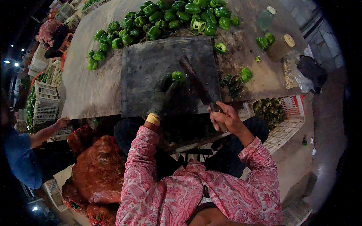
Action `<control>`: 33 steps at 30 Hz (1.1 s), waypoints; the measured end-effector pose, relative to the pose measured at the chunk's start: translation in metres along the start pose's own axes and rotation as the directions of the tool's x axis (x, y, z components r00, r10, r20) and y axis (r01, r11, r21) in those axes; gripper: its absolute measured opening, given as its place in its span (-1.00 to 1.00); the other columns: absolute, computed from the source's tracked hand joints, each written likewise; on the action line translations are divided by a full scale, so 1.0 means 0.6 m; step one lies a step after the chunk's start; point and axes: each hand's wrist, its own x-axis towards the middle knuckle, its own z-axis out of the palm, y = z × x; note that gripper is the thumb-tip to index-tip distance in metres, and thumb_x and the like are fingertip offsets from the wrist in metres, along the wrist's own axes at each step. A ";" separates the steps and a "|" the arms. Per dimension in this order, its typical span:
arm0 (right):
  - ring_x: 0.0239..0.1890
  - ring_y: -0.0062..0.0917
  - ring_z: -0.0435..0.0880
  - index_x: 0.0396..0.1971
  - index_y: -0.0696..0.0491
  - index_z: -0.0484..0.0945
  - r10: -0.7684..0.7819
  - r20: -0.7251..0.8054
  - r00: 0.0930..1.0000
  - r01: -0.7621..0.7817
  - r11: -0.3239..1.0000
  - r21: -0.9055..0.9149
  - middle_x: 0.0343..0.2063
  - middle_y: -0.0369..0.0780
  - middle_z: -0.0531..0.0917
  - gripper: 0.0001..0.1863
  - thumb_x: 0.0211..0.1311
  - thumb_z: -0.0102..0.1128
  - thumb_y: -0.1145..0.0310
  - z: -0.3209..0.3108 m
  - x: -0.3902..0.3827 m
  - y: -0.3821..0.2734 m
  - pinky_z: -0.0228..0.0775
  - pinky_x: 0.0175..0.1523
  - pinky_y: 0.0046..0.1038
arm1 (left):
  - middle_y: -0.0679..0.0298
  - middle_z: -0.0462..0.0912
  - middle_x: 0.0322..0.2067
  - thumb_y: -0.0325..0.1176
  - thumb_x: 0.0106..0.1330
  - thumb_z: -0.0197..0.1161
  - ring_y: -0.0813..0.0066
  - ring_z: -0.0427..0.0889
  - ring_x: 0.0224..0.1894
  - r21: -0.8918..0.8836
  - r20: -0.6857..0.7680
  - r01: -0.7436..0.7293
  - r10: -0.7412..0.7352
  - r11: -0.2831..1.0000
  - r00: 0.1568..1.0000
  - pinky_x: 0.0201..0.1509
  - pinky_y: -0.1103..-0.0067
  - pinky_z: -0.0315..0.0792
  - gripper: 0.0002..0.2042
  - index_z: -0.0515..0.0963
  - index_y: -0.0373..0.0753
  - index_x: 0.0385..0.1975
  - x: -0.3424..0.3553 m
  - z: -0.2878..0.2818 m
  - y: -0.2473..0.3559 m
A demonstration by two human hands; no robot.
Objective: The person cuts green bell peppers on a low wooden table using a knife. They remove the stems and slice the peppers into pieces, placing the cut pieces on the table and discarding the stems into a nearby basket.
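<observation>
My left hand (164,90), in a dark glove with a yellow cuff, has its fingers closed on a green bell pepper (178,77) over a dark cutting board (145,67). In my right hand (227,117), bare, is the handle of a long dark knife (195,81). Its blade slants up and left across the board, just right of the pepper and apart from it. A large heap of green bell peppers (154,19) lies beyond the board. One cut pepper (220,48) rests by the board's far right corner.
Dark trimmings (233,83) and a pepper piece (246,74) lie right of the board. Two lidded jars stand at the far right, one greenish (266,18). A crate (296,120) sits below the table's right side. Red mesh sacks (100,169) and another person's arm (47,132) are at left.
</observation>
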 end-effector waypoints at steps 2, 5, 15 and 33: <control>-0.62 -0.65 0.47 -0.15 0.11 0.45 0.009 -0.001 1.000 -0.009 0.999 -0.031 -0.57 -0.31 0.49 -0.79 0.33 0.06 0.31 0.013 0.012 -0.008 0.35 -0.49 -0.55 | 0.19 0.58 0.04 -0.45 0.26 0.29 0.44 0.54 0.08 -0.158 0.014 0.057 -0.056 0.986 0.998 0.21 0.50 0.39 -0.60 0.47 -0.30 0.10 -0.002 0.010 0.021; -0.63 -0.65 0.47 -0.16 0.13 0.45 0.052 0.004 0.999 -0.052 0.996 -0.069 -0.57 -0.30 0.50 -0.78 0.33 0.04 0.31 0.034 0.030 -0.025 0.33 -0.52 -0.57 | 0.11 0.57 0.03 -0.32 0.31 0.24 0.36 0.54 0.08 -0.093 0.081 -0.035 0.042 0.995 0.996 0.17 0.51 0.37 -0.60 0.43 -0.28 0.12 0.005 0.003 -0.005; -0.68 -0.62 0.50 -0.28 0.18 0.39 0.191 -0.084 0.978 -0.208 0.920 -0.332 -0.62 -0.28 0.49 -0.67 0.33 0.06 0.16 0.058 0.087 -0.038 0.33 -0.58 -0.55 | 0.10 0.63 -0.07 -0.33 0.23 0.27 0.28 0.60 0.00 0.120 -0.014 -0.111 0.113 0.987 0.993 0.08 0.48 0.44 -0.67 0.53 -0.32 -0.03 0.028 -0.009 -0.062; -0.73 -0.62 0.42 -0.35 0.11 0.43 0.222 0.013 0.975 -0.186 0.846 -0.499 -0.67 -0.31 0.44 -0.63 0.30 0.10 0.05 0.057 0.146 -0.026 0.27 -0.63 -0.52 | 0.06 0.66 -0.18 -0.36 0.13 0.31 0.21 0.65 -0.09 0.269 -0.027 -0.096 0.108 0.958 0.994 -0.05 0.43 0.50 -0.74 0.59 -0.24 -0.17 0.035 -0.007 0.032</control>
